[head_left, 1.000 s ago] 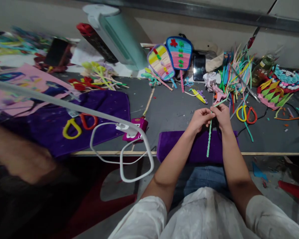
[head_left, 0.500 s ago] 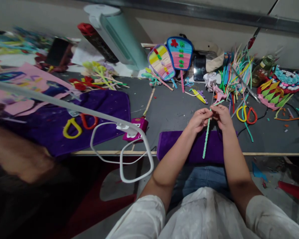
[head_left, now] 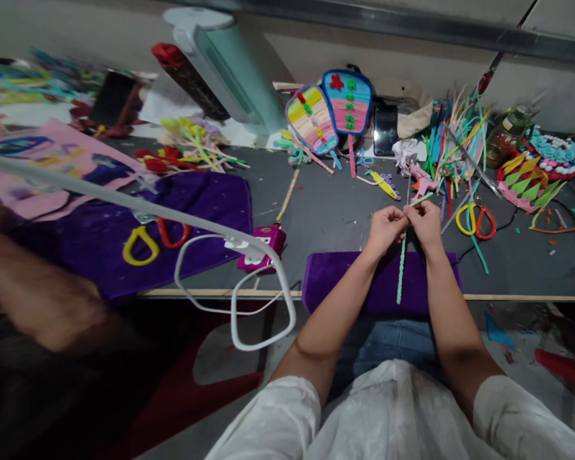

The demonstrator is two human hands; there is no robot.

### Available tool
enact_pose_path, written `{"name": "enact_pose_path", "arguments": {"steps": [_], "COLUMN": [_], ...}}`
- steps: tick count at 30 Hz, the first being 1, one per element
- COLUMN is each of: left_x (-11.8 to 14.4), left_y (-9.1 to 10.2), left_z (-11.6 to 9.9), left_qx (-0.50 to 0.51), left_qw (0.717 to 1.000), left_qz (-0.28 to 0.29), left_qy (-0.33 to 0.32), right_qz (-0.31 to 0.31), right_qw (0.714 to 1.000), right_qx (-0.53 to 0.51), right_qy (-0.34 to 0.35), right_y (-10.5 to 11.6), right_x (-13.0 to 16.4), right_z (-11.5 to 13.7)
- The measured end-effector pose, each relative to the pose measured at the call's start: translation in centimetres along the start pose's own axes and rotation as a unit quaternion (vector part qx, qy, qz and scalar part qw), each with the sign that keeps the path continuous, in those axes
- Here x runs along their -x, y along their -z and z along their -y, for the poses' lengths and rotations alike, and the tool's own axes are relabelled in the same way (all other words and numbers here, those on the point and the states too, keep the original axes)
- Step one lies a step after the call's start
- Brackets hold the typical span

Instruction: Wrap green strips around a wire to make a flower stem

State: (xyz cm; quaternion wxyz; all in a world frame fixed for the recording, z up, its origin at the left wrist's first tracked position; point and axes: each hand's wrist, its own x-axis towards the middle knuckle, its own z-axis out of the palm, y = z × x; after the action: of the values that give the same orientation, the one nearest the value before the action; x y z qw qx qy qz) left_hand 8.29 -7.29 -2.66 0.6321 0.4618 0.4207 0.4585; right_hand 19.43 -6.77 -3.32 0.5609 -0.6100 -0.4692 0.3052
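I hold a green stick (head_left: 401, 268) between both hands, above the near edge of the table (head_left: 335, 217). My left hand (head_left: 386, 229) pinches it near the top with fingers closed around it, and my right hand (head_left: 425, 222) closes on it just beside the left, the two hands touching. The stick hangs almost upright from my fingers, its lower end over the small purple cloth (head_left: 345, 281) that lies at the table's edge in front of me. A thin pale green strip (head_left: 421, 199) sticks out above my right hand, slanting up to the right.

Just right of my hands lie scissors (head_left: 474, 219) with one yellow and one red handle. Behind them stands a bundle of coloured strips (head_left: 455, 137). Farther back, two paddle-shaped striped fans (head_left: 330, 115) lean near the wall, with a dark phone (head_left: 386, 128) beside them. To my left a pink glue gun (head_left: 263, 246) rests on the table, near a bigger purple cloth (head_left: 206, 211) carrying a second pair of scissors (head_left: 148, 239). A white cable (head_left: 234, 300) loops down in front of the table edge. At far left another person's arm (head_left: 43, 300) shows, blurred
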Motion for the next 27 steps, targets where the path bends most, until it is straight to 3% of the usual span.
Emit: {"name": "enact_pose_path", "arguments": {"steps": [6,9,14,19,22,27], "left_x": [0.1,0.2,0.0,-0.3,-0.4,-0.3], "left_y": [0.1,0.1,0.4,1.0,1.1,0.5], "left_z": [-0.2,-0.3,-0.3,-0.5,-0.4,-0.2], "left_qx": [-0.006,0.027,0.125,0.207,0.218,0.118], "left_qw": [1.0,1.0,0.991,0.964,0.954,0.988], "left_qz": [-0.014,-0.002,0.044,0.123,0.149,0.067], "left_qy": [-0.008,-0.001,0.021,0.113,0.146,0.078], "right_qz": [0.017,0.012,0.061,0.132,0.104,0.01], "right_qw": [0.999,0.997,0.97,0.943,0.956,0.996], "right_qx": [-0.041,-0.077,-0.186,-0.251,-0.222,-0.083], "right_qy": [0.009,-0.024,-0.142,-0.173,-0.16,-0.034], "right_y": [0.0,0.1,0.5,0.6,0.4,0.1], "right_x": [0.4,0.5,0.5,0.6,0.6,0.4], "right_z": [1.0,1.5,2.0,2.5,2.4,1.2]}}
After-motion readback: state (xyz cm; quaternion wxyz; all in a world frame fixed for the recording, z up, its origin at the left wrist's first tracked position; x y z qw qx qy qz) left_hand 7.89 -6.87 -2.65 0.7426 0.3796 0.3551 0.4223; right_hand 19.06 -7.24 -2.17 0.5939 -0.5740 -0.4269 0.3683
